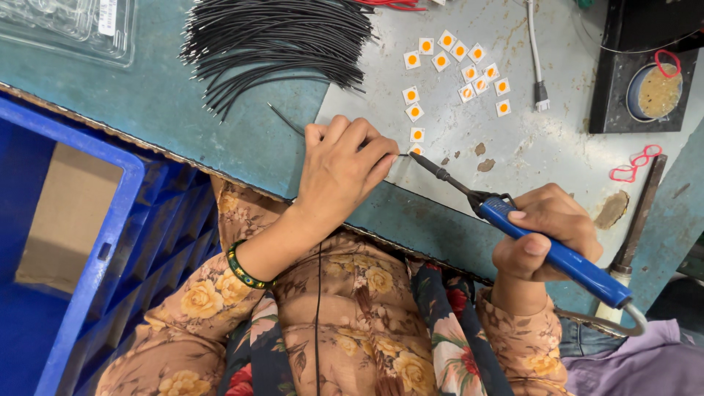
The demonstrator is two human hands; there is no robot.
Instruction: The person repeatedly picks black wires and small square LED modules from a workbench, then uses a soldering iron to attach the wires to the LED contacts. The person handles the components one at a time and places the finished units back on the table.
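Two hands at one solder joint, near edge of the grey work plate.

I logged the right hand [546, 231] closed fully round the blue handle of a soldering iron [513, 220], its dark tip lying at a small white square chip with an orange centre [416, 149]. The left hand [341, 172] was curled, fingertips pinched on a thin black wire [287, 121] held to the same chip. I judged the chip light, stiff and fragile, best steadied by its edges; the wire limp and light, best taken close to its bared end; the iron rigid, safe only by the handle. More chips [458, 70] lay scattered farther off, a bundle of black wires [279, 37] far left, a blue crate [110, 242] near left.
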